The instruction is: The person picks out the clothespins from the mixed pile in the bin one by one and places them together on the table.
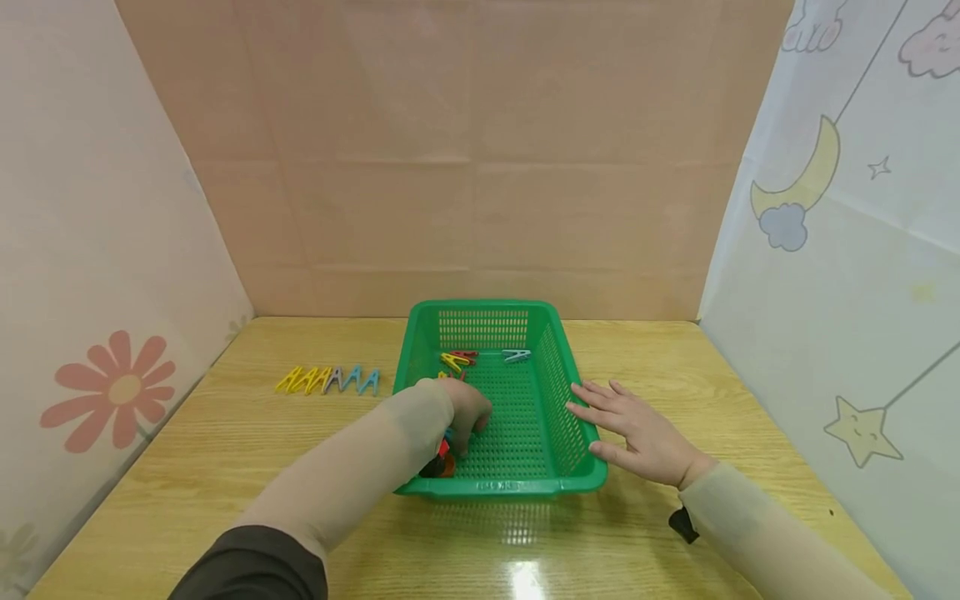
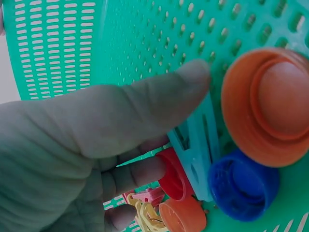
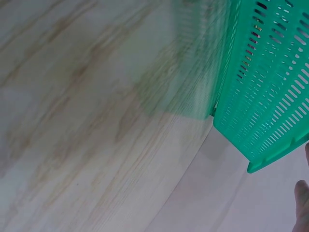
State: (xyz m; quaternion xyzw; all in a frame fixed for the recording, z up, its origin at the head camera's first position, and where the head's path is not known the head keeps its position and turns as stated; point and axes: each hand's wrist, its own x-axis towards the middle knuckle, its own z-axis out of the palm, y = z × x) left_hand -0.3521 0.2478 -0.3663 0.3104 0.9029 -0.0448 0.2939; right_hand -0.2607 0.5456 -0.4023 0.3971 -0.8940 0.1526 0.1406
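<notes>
My left hand (image 1: 471,410) reaches down into the green basket (image 1: 517,486). In the left wrist view, its thumb lies over the upper end of a light blue clothespin (image 2: 195,154), pinching it with the index finger mostly hidden behind. Around that clothespin lie an orange cap (image 2: 236,106), a blue cap (image 2: 244,186), a red cap (image 2: 174,175) and a smaller orange cap (image 2: 183,216). My right hand (image 1: 637,429) has its fingers spread, with fingertips at the basket's right rim. Only part of it shows at the right wrist view's edge.
Several clothespins (image 1: 335,380) in yellow, grey-purple and blue stand in a row on the wooden table (image 1: 247,467), left of the basket. Farther back in the basket lie a yellow clothespin (image 1: 452,362), a red one (image 1: 465,356) and a pale blue one (image 1: 516,356). Walls enclose the table's back and sides.
</notes>
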